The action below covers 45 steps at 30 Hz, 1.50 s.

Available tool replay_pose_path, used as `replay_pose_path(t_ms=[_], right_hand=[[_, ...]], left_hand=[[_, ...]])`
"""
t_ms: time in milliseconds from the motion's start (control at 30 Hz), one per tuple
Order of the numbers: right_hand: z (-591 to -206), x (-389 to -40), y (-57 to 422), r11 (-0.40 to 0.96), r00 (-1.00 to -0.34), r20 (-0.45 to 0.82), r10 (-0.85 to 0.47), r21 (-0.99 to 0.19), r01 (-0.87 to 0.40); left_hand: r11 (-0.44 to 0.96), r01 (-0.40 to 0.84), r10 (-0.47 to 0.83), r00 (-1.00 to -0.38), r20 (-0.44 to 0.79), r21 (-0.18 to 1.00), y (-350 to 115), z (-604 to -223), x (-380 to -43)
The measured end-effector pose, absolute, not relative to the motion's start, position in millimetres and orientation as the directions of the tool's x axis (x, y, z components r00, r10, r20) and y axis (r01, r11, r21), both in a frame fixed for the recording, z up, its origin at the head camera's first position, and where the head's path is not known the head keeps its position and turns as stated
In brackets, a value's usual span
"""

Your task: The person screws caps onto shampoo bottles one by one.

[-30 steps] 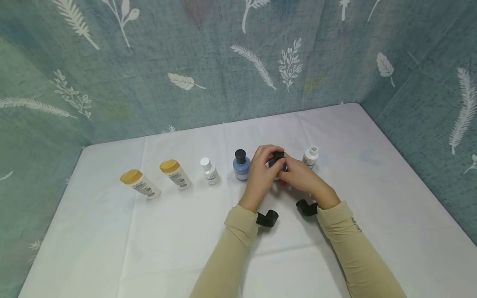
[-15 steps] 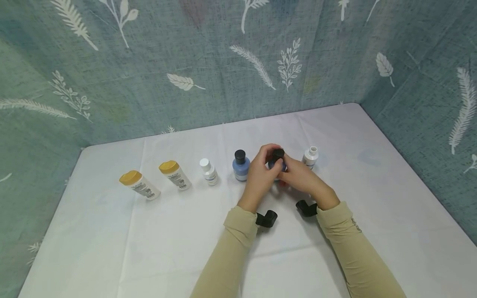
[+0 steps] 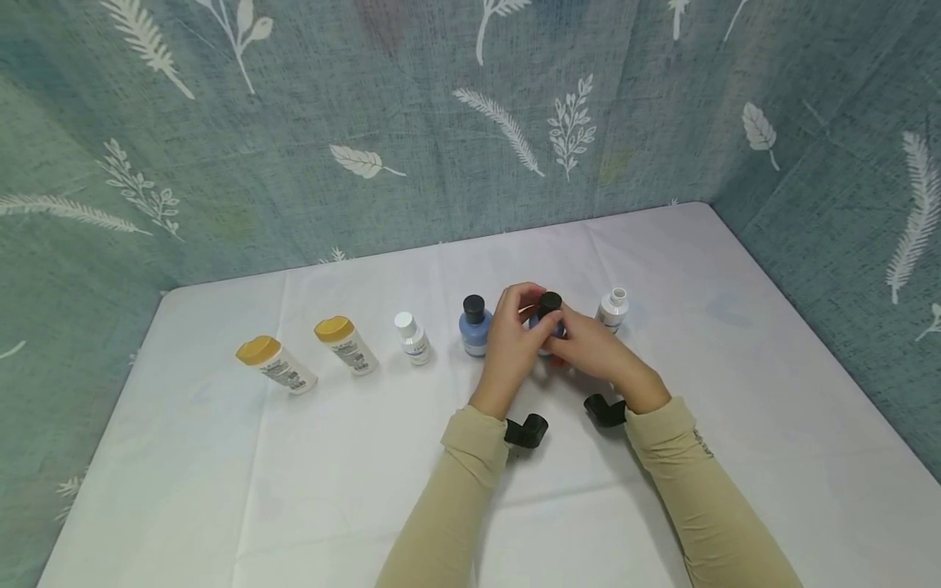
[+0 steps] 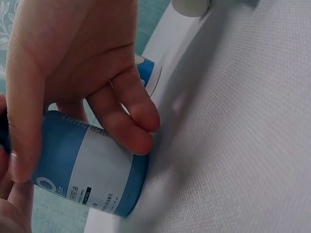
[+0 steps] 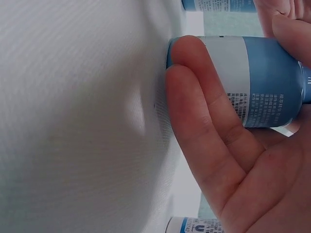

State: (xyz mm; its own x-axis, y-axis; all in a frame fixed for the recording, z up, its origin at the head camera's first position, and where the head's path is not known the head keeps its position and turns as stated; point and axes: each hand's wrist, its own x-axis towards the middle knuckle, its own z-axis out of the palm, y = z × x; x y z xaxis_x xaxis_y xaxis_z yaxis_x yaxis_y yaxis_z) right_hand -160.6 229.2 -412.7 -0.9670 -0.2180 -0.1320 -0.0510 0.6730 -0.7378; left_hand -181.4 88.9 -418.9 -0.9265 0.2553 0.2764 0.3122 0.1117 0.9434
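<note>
Near the table's back, a blue bottle with a white label stands upright between both hands. My left hand has its curved thumb and fingers around the bottle's top, close to the black cap. My right hand holds the bottle's body from the right; in the right wrist view, two of its fingers lie along the label side. A second blue bottle with a black cap stands just left of my left hand. An uncapped small white bottle is behind my right hand.
A small white bottle with a white cap stands farther left. Beyond it are two white bottles with yellow caps, one nearer and one at the far left. Patterned fabric hangs behind the white table.
My left fingers have shifted slightly around the cap, leaving more of its top visible. My right hand stays at the bottle's body. The other bottles have not moved.
</note>
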Motion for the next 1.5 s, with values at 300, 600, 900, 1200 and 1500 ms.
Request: replay_pose_path(t_ms=[300,600,900,1200,1500], right_hand=[[-413.1,-159.8,229.4,0.672,-0.970,-0.132,-0.202,-0.739,-0.039],[-410.7,-160.6,226.5,0.675,-0.972,-0.145,-0.183,-0.738,-0.017],[-411.7,-159.1,227.5,0.683,-0.970,-0.124,-0.209,-0.729,-0.054],[-412.7,-158.3,227.8,0.682,-0.973,-0.112,-0.201,-0.729,-0.057],[-413.6,-159.6,225.6,0.688,-0.974,-0.129,-0.186,-0.725,-0.035]], left_hand=[[0.081,0.325,0.275,-0.916,0.292,0.942,87.8,-419.7,-181.7],[0.142,0.375,0.299,-0.898,0.322,0.916,87.7,-417.5,-180.1],[0.180,0.387,0.261,-0.905,0.335,0.904,90.1,-418.4,-178.8],[0.125,0.378,0.271,-0.903,0.334,0.917,88.6,-419.9,-180.2],[0.172,0.352,0.259,-0.917,0.303,0.920,90.2,-418.9,-178.7]])
